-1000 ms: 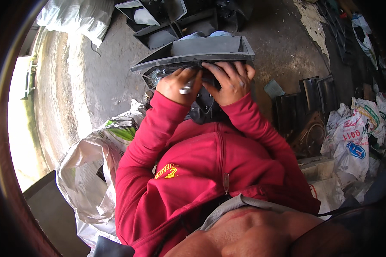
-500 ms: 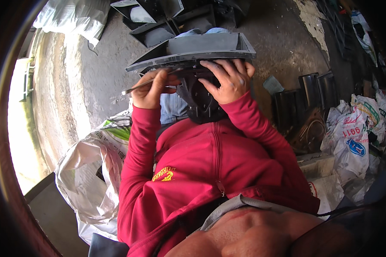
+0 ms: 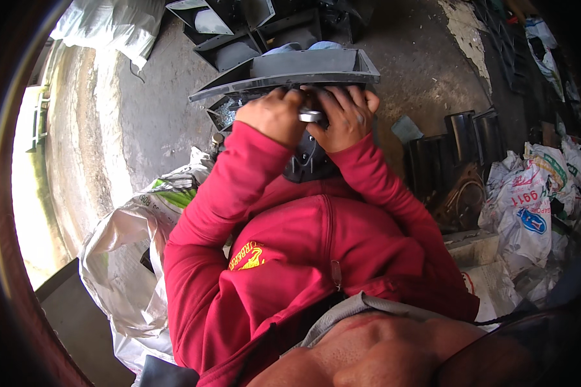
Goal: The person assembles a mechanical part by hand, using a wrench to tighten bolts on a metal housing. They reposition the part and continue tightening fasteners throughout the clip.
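Observation:
A dark grey angular casing [image 3: 303, 63] with a flat rim stands upright in front of me. My left hand [image 3: 270, 115] is closed beside its near edge. A metal tool with a rounded, shiny end [image 3: 310, 116], which looks like a wrench, sticks out between my hands; most of it is hidden by my left fingers. The right hand [image 3: 345, 115] has its fingers bent over the casing's near rim, gripping it. Below my hands is a black part [image 3: 306, 166] with small bright fasteners, mostly covered.
A small box of shiny little pieces [image 3: 224, 115] sits left of my hands. Several dark open casings [image 3: 229, 48] lie on the floor beyond. White sacks stand at my left [image 3: 126, 258] and right [image 3: 526, 200]. More black panels [image 3: 461, 135] lean at the right.
My left hand has moved right, close beside my right hand, and the tool's shiny end now shows between them. The small box of pieces has come into fuller view. My right hand stays on the rim.

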The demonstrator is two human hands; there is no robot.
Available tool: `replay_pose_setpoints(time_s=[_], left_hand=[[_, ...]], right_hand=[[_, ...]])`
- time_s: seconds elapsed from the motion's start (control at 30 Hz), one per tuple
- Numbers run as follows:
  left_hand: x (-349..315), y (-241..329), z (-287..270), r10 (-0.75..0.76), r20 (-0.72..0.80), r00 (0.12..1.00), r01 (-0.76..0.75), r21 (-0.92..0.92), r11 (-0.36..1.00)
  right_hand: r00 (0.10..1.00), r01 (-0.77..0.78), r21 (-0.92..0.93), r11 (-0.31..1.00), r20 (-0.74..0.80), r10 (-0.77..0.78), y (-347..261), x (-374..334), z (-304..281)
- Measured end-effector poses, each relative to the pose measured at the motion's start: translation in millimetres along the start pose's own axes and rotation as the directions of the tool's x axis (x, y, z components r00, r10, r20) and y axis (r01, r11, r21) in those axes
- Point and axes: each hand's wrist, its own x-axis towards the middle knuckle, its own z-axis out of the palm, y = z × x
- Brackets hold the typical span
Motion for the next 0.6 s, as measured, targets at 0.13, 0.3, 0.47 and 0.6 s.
replay_pose_setpoints(time_s=[0.13, 0.3, 0.47, 0.6], left_hand=[[-25.3, -56.4, 5.2, -0.308, 0.271, 0.912, 0.35, -0.906, 0.237], [-44.2, -41.8, 3.0, -0.378, 0.059, 0.924, 0.173, -0.945, 0.276], [-24.9, -18.2, 3.0, -0.185, -0.163, 0.969, 0.07, -0.536, 0.841], [-16.8, 9.8, -6.3, 0.042, -0.149, 0.988, -0.039, 0.023, 0.999]], right_hand=[[1.0, 0.019, -0.015, 1.0, -0.007, -0.019, -0.4, -0.4, 3.2], [0.999, 0.025, -0.017, 1.0, -0.021, -0.026, -0.3, -1.1, 4.1], [1.0, 0.017, -0.007, 1.0, -0.011, -0.017, -3.6, 1.3, 1.1], [1.0, 0.015, -0.013, 1.0, 0.026, -0.015, -5.8, 2.4, -2.0]])
